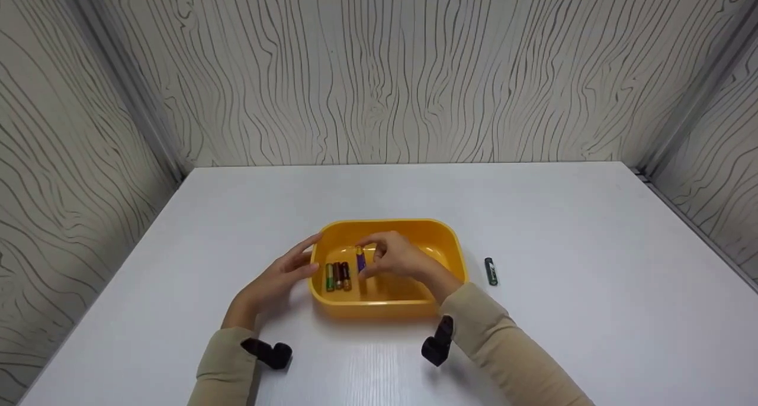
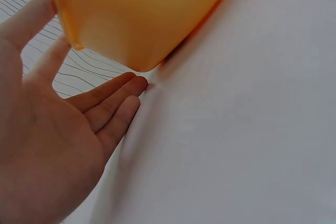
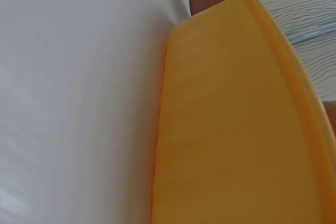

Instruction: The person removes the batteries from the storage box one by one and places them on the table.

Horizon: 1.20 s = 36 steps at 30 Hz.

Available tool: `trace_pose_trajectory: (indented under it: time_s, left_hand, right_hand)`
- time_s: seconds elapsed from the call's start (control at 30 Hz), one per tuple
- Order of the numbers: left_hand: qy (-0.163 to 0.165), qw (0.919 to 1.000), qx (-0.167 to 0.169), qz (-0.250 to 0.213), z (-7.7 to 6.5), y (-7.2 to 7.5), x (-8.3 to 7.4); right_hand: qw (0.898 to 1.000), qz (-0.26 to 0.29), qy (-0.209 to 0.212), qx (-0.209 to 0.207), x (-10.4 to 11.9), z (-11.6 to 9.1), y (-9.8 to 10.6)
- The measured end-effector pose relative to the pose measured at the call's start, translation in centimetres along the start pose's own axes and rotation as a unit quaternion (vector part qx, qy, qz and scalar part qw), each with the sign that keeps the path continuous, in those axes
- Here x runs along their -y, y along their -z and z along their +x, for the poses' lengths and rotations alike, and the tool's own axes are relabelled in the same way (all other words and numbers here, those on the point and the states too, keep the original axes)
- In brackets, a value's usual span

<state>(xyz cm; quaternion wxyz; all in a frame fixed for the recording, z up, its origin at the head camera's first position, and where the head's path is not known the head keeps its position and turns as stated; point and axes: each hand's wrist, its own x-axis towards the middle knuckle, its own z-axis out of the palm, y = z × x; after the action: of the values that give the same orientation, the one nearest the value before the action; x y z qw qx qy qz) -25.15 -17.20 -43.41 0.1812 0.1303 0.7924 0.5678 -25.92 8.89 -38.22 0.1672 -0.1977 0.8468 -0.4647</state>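
A yellow plastic box [image 1: 388, 310] stands on the white table, seen from above in the head view. Inside, towards its left end, several batteries [image 1: 338, 277] lie side by side: one green, the others dark with copper-coloured ends. My right hand [image 1: 398, 257] reaches over the front rim and pinches a purple battery [image 1: 360, 260] lengthwise between thumb and finger, just right of that row. At the box's left end, my left hand [image 2: 55, 106] touches the rim with extended fingers. The right wrist view shows the box's outer wall [image 3: 236, 114], which hides most of the right hand.
A dark green battery [image 1: 491, 271] lies on the white table [image 1: 551, 228] to the right of the box. Wood-patterned panels [image 1: 379, 68] rise behind and at both sides of the table. Black wrist mounts [image 1: 438, 342] sit at the beige sleeves.
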Motion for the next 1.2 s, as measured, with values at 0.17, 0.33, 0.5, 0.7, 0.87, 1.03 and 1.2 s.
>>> trace_pose_trajectory:
  time_s: [0.17,0.33,0.5,0.7,0.87,1.03,1.2]
  left_hand:
    - [-0.001,1.0,-0.001,0.001,0.1,0.0,0.1]
    - [-0.006,1.0,-0.001,-0.002,0.0,0.0,0.2]
    - [-0.011,0.9999,0.001,0.0,0.0,0.0,0.1]
    - [-0.007,0.9999,-0.004,0.009,0.0,0.0,0.1]
    - [0.002,0.9997,-0.013,0.019,0.0,0.0,0.0]
    - [0.001,0.9997,-0.014,0.021,0.0,0.0,0.0]
    - [0.002,0.9996,-0.011,0.024,0.0,0.0,0.0]
  right_hand:
    - [1.0,0.007,-0.002,-0.003,0.0,-0.3,0.3]
    - [1.0,0.01,0.007,-0.001,-0.1,-0.8,0.6]
    - [0.999,0.024,0.022,-0.001,-0.7,-1.7,0.9]
    - [0.999,0.03,0.031,-0.015,-1.2,-2.5,1.5]
    - [0.998,0.042,0.038,-0.016,-1.6,-2.9,2.0]
    - [0.998,0.046,0.04,-0.017,-1.9,-3.4,2.4]
    - [0.998,0.052,0.039,-0.02,-2.1,-4.1,3.2]
